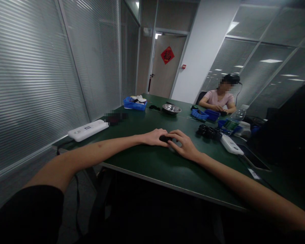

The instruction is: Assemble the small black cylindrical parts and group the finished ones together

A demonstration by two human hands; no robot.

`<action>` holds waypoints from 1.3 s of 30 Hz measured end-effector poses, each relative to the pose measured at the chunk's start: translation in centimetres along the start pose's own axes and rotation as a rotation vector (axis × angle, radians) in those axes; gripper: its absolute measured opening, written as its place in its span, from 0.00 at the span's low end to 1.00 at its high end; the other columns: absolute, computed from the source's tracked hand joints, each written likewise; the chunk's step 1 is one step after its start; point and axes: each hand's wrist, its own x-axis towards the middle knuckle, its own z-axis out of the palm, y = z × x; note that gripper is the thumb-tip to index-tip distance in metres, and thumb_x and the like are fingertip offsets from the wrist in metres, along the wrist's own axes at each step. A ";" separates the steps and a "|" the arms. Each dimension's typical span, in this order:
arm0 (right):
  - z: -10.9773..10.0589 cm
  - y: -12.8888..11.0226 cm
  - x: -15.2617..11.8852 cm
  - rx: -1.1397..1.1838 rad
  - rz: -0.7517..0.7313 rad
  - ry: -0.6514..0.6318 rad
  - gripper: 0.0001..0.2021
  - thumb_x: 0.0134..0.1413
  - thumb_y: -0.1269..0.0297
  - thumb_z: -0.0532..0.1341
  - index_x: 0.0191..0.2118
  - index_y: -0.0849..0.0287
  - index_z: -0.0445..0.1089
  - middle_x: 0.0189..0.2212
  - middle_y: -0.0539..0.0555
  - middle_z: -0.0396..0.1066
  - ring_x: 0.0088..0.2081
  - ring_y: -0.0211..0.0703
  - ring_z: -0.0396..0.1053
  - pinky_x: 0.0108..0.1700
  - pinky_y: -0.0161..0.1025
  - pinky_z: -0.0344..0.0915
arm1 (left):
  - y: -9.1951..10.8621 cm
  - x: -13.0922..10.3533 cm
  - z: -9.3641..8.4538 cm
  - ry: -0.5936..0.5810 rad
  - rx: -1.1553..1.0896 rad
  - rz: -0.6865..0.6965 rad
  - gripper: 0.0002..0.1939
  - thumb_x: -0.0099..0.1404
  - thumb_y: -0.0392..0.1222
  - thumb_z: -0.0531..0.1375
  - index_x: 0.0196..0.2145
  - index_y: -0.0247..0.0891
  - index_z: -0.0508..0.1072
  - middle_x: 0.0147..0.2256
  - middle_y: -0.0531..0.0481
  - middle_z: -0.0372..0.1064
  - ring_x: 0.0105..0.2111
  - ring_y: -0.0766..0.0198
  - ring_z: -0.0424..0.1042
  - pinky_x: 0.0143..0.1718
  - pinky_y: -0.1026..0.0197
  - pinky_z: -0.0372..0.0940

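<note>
A small black part (165, 138), too small to name more exactly, sits between my two hands over the green table (139, 162). My left hand (156, 137) is closed round its left side, resting low at the tabletop. From the right, my right hand (184, 145) reaches in with bent fingers, the fingertips meeting the black part's right end. Its thumb and forefinger are curled towards each other there. A pile of black round parts (208, 132) lies to the right of my right hand.
Beyond my hands are a steel bowl (171, 109), a filled blue basket (135, 104) and a blue tray (199, 114). White power banks (88, 130) lie left and right. A plastic bottle (234, 120) and a dark tablet (252, 157) are at right. A person (220, 98) sits across the table.
</note>
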 end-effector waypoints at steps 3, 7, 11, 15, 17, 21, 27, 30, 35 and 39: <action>0.0 -0.3 0.1 0.027 -0.034 -0.007 0.15 0.70 0.64 0.56 0.58 0.50 0.70 0.53 0.58 0.72 0.55 0.53 0.70 0.57 0.55 0.69 | -0.1 0.1 0.1 0.006 0.003 -0.015 0.23 0.65 0.58 0.63 0.48 0.36 0.74 0.47 0.44 0.70 0.48 0.51 0.69 0.52 0.52 0.61; 0.0 -0.2 0.1 0.017 -0.042 -0.010 0.15 0.70 0.62 0.57 0.58 0.50 0.70 0.53 0.58 0.72 0.55 0.55 0.69 0.57 0.58 0.69 | 0.0 0.1 0.0 -0.009 0.000 -0.022 0.24 0.66 0.59 0.62 0.49 0.36 0.73 0.47 0.43 0.69 0.48 0.51 0.68 0.52 0.51 0.61; 0.0 0.1 0.0 -0.024 -0.025 0.000 0.15 0.69 0.59 0.59 0.57 0.49 0.71 0.52 0.59 0.70 0.55 0.57 0.68 0.56 0.58 0.69 | 0.1 0.0 -0.2 -0.019 0.012 -0.027 0.25 0.66 0.60 0.62 0.49 0.36 0.73 0.46 0.43 0.69 0.48 0.51 0.68 0.51 0.52 0.61; 0.0 -0.1 0.0 -0.010 -0.045 -0.001 0.14 0.70 0.62 0.57 0.57 0.48 0.72 0.51 0.59 0.71 0.53 0.56 0.69 0.54 0.58 0.70 | 0.3 0.0 -0.2 -0.009 -0.008 -0.025 0.25 0.66 0.61 0.62 0.47 0.37 0.73 0.46 0.44 0.70 0.48 0.52 0.69 0.51 0.52 0.61; 0.0 -0.3 0.1 0.007 -0.059 -0.002 0.14 0.70 0.63 0.56 0.56 0.49 0.72 0.52 0.59 0.72 0.53 0.57 0.69 0.54 0.59 0.69 | 0.4 0.0 -0.2 -0.007 -0.016 -0.030 0.25 0.66 0.61 0.63 0.48 0.37 0.74 0.47 0.43 0.70 0.48 0.51 0.69 0.51 0.52 0.62; -0.1 -0.6 0.2 0.031 -0.069 0.001 0.12 0.70 0.64 0.55 0.54 0.50 0.72 0.51 0.58 0.73 0.53 0.56 0.70 0.55 0.58 0.69 | 0.4 0.0 -0.2 -0.003 -0.011 -0.028 0.26 0.65 0.61 0.63 0.50 0.37 0.74 0.47 0.43 0.70 0.48 0.51 0.69 0.51 0.52 0.62; 0.0 -0.4 0.4 0.010 -0.055 0.007 0.10 0.68 0.58 0.61 0.51 0.50 0.72 0.48 0.58 0.75 0.51 0.56 0.70 0.53 0.57 0.69 | 0.3 -0.1 -0.2 -0.016 0.017 -0.020 0.27 0.66 0.61 0.62 0.52 0.36 0.72 0.47 0.43 0.69 0.48 0.52 0.69 0.51 0.53 0.61; 0.2 -0.3 0.5 0.011 -0.044 0.022 0.08 0.69 0.58 0.60 0.49 0.50 0.73 0.46 0.58 0.75 0.50 0.56 0.71 0.52 0.57 0.70 | 0.4 -0.1 -0.3 -0.014 0.019 -0.010 0.25 0.66 0.60 0.62 0.50 0.37 0.73 0.45 0.44 0.70 0.47 0.52 0.69 0.50 0.53 0.61; 0.2 -0.7 0.4 0.052 -0.041 0.015 0.07 0.68 0.63 0.58 0.48 0.51 0.72 0.47 0.58 0.74 0.50 0.56 0.71 0.52 0.57 0.71 | 0.7 -0.1 -0.4 -0.008 0.009 -0.007 0.22 0.66 0.61 0.62 0.44 0.38 0.73 0.43 0.45 0.70 0.46 0.53 0.68 0.49 0.53 0.61; 0.1 -0.8 0.3 0.075 -0.051 -0.005 0.12 0.68 0.66 0.56 0.53 0.51 0.70 0.49 0.59 0.73 0.52 0.55 0.70 0.54 0.56 0.70 | 0.3 0.0 -0.2 0.004 -0.004 0.014 0.23 0.66 0.62 0.62 0.43 0.38 0.74 0.43 0.45 0.70 0.46 0.54 0.69 0.49 0.53 0.61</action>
